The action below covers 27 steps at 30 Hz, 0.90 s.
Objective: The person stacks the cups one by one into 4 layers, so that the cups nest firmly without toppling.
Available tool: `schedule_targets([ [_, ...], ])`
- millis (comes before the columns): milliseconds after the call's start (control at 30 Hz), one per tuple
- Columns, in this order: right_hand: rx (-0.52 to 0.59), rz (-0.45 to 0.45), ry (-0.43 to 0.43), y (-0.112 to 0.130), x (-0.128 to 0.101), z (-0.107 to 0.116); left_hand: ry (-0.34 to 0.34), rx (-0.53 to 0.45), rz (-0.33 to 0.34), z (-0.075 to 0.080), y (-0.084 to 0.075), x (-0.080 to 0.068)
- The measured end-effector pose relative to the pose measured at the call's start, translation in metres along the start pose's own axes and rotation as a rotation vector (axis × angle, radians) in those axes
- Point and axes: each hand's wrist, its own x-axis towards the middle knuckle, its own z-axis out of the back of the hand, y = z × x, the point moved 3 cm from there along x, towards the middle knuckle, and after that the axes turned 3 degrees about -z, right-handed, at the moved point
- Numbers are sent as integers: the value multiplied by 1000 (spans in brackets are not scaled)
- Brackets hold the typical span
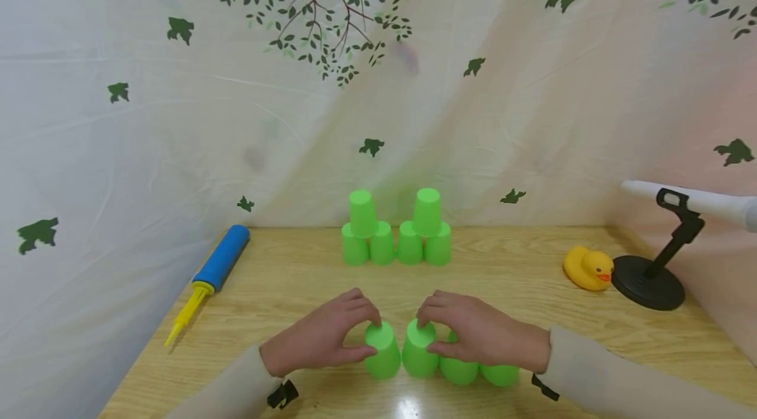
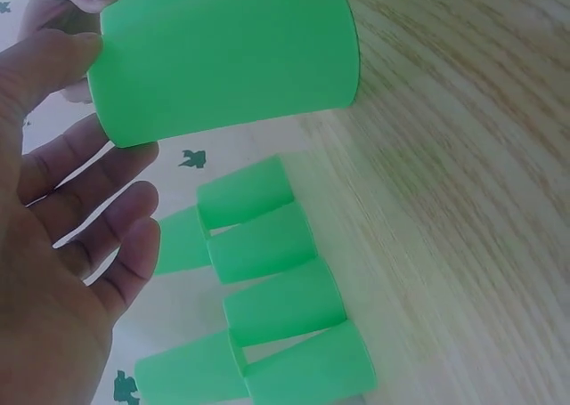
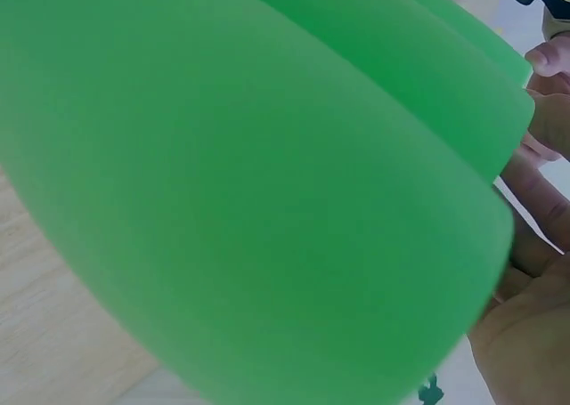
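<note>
Four upside-down green cups stand in a row near the front of the table. My left hand [image 1: 328, 335] pinches the leftmost cup [image 1: 384, 354] near its closed top, thumb at the near side and index finger at the far side. In the left wrist view, the other fingers stay loosely bent beside that cup [image 2: 223, 62]. My right hand [image 1: 476, 332] grips the second cup [image 1: 418, 354] the same way, right beside the first. Partly under the right hand are the third cup [image 1: 460, 372] and fourth cup [image 1: 501, 375]. A large cup [image 3: 267, 200] fills the right wrist view.
Behind, two small pyramids of green cups, a left one [image 1: 362, 215] and a right one [image 1: 427, 212], stand side by side. A blue and yellow hand pump [image 1: 222, 258] lies at left. At right are a rubber duck [image 1: 587, 268] and a black stand [image 1: 647, 283] holding a white tube [image 1: 718, 204].
</note>
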Motion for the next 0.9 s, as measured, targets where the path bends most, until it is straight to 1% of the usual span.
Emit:
schedule_targets([
  [133, -1, -30, -12, -2, -1, 4, -17, -17, 9, 1, 3, 0],
  [233, -10, -44, -48, -4, -3, 9, -64, -26, 3, 8, 6, 0],
  [367, -20, -32, -106, -5, -5, 18, -131, -11, 1, 24, 13, 0],
  [533, -42, 5, -194, -5, -7, 38, -215, 54, 16, 52, 20, 6],
  [600, -64, 30, -243, -5, -6, 47, -248, 82, 18, 64, 24, 11],
  [700, -89, 66, -310, -6, -5, 61, -287, 109, 22, 78, 31, 22],
  [833, -99, 81, -369, -8, -1, 77, -332, 135, 31, 92, 43, 43],
  [900, -102, 78, -385, -9, 1, 84, -357, 144, 37, 96, 50, 54],
])
